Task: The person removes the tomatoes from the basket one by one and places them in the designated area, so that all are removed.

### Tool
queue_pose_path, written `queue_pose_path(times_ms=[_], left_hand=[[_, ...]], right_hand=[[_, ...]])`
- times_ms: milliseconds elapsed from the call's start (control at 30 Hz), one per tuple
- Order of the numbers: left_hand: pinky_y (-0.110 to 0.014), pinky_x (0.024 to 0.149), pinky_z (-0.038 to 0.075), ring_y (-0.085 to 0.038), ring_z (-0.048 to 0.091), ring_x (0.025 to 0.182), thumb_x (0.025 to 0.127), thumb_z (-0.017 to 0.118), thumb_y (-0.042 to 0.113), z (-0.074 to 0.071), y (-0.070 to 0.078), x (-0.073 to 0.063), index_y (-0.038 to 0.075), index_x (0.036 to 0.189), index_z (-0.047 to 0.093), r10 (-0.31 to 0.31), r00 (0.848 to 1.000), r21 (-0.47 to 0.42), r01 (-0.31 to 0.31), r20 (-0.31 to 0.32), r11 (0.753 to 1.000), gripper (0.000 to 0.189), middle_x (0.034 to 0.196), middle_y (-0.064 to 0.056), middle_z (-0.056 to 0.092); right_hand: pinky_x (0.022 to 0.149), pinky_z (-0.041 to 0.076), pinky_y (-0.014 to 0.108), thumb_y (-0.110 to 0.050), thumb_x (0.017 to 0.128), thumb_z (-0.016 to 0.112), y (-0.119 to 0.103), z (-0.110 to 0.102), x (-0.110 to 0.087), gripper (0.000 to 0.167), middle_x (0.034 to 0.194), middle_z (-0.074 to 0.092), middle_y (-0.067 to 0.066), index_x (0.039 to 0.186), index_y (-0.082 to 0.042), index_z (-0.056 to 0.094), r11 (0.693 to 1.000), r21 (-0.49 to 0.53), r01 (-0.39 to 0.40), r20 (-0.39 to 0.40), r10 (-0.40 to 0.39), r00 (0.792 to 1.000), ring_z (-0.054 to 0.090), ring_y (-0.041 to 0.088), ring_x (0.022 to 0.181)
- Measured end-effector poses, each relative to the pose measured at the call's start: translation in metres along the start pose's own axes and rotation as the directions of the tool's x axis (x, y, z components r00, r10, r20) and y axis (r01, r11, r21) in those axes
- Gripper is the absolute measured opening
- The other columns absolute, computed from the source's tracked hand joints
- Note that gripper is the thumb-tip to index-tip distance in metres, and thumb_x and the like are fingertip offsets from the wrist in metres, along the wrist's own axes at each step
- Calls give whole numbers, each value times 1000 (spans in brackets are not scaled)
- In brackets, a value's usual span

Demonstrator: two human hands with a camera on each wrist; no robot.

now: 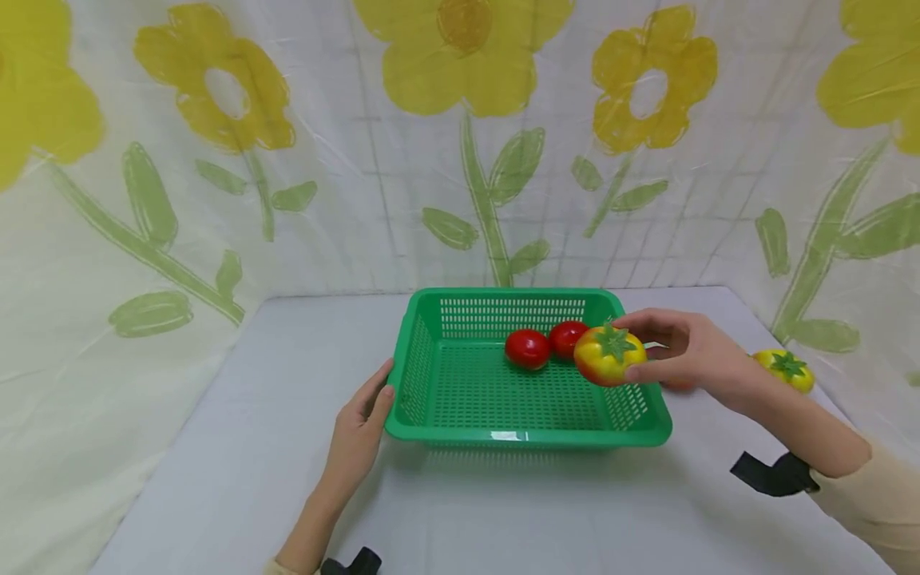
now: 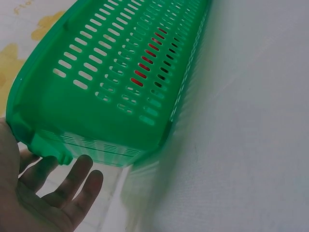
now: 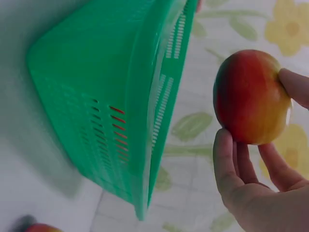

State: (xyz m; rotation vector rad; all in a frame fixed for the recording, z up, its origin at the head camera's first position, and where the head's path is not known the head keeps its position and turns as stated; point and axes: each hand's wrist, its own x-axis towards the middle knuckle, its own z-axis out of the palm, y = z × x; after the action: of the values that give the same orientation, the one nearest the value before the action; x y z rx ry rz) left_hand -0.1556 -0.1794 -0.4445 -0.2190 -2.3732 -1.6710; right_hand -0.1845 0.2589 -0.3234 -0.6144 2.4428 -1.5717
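A green plastic basket (image 1: 528, 438) with slotted walls stands on the table. My left hand (image 1: 362, 427) grips its left rim, thumb on top and fingers outside; the left wrist view shows those fingers (image 2: 79, 181) bent beneath the rim. Above the basket's right side, my right hand (image 1: 683, 351) pinches a yellow-and-red toy tomato (image 1: 602, 359) with a green leafy top. From the right wrist view, thumb and fingertips clasp the tomato (image 3: 251, 96) from opposite sides, its red underside showing. Two red tomatoes, one nearer (image 1: 527, 349) and one behind it (image 1: 568, 337), lie inside the basket.
Right of the basket, a yellow tomato (image 1: 789, 369) sits near the table's right edge. A reddish item (image 1: 679, 386) is mostly hidden behind my right hand. A white curtain (image 1: 345, 200) with yellow flowers hangs behind the white table (image 1: 237, 431).
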Motion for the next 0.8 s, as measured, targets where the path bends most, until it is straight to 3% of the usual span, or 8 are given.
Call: queue_pose_path(times_ms=[267, 633, 800], left_hand=[[-47, 108, 34, -15, 38, 136, 104, 47, 44, 0, 0, -1, 29, 149, 44, -6, 1000, -4, 6, 6, 1000, 47, 148, 6, 43], [-49, 108, 34, -18, 35, 138, 105, 47, 39, -3, -1, -2, 25, 150, 42, 2, 1000, 2, -2, 2, 1000, 47, 150, 5, 40], [-49, 108, 34, -17, 37, 137, 105, 46, 41, -1, -2, 0, 27, 149, 44, 8, 1000, 6, -8, 3, 1000, 47, 149, 6, 42]], right_hand=[[86, 53, 30, -6, 89, 73, 3, -2, -20, 45, 125, 61, 11, 132, -9, 58, 1000, 23, -3, -126, 6, 992, 61, 25, 108], [81, 55, 28, -8, 91, 73, 12, 6, -49, 48, 125, 59, 9, 135, -7, 55, 999, 11, -44, -251, 45, 967, 63, 22, 99], [82, 53, 23, 2, 90, 70, 22, 5, -61, 47, 125, 60, 6, 135, -5, 56, 992, 125, -13, -290, 50, 956, 63, 17, 100]])
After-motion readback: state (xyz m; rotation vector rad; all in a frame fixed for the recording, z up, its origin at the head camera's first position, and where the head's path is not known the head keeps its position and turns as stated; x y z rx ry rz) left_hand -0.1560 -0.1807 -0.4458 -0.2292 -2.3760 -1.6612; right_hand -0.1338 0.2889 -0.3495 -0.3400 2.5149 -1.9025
